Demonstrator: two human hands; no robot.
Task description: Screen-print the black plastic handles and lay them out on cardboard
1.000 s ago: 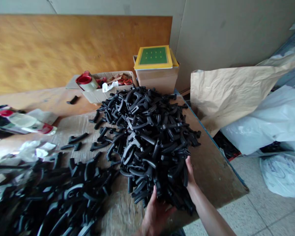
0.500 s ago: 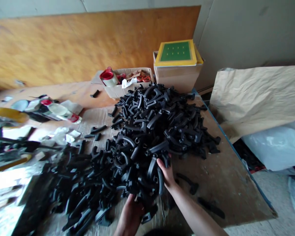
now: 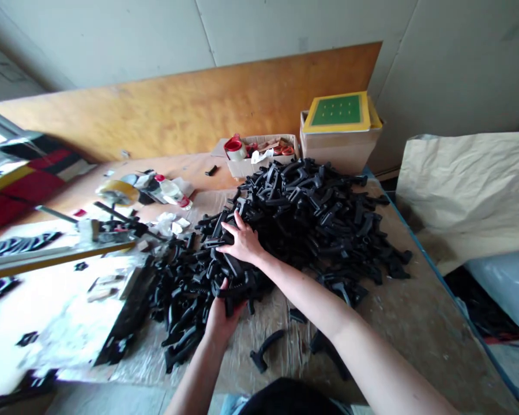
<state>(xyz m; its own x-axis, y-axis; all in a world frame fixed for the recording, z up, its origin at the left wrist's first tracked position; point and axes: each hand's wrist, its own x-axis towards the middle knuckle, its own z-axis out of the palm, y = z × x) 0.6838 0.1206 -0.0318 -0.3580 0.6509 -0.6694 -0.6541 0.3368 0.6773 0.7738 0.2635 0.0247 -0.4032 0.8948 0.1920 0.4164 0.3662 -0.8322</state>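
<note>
A big heap of black curved plastic parts (image 3: 315,202) lies across the table, and some look like handles. My left hand (image 3: 221,316) is at the near edge of the heap, its thumb over a few black parts and its other fingers partly hidden under them. My right hand (image 3: 244,242) lies palm down on top of the heap, fingers spread and touching the parts. Loose on the table near me is one curved black part (image 3: 266,350), and another lies partly hidden under my right forearm.
Behind the heap stand an open carton (image 3: 242,168) with a red tape dispenser (image 3: 233,148) and a taller box (image 3: 339,150) under a green-and-yellow panel. To the left are a bottle (image 3: 173,191) and a fixture with a yellow bar (image 3: 69,262). Brown paper (image 3: 471,196) hangs right of the table edge.
My right hand has moved left and up onto the heap, its fingers now spread. My left hand has come up with parts in it. The view has swung left.
</note>
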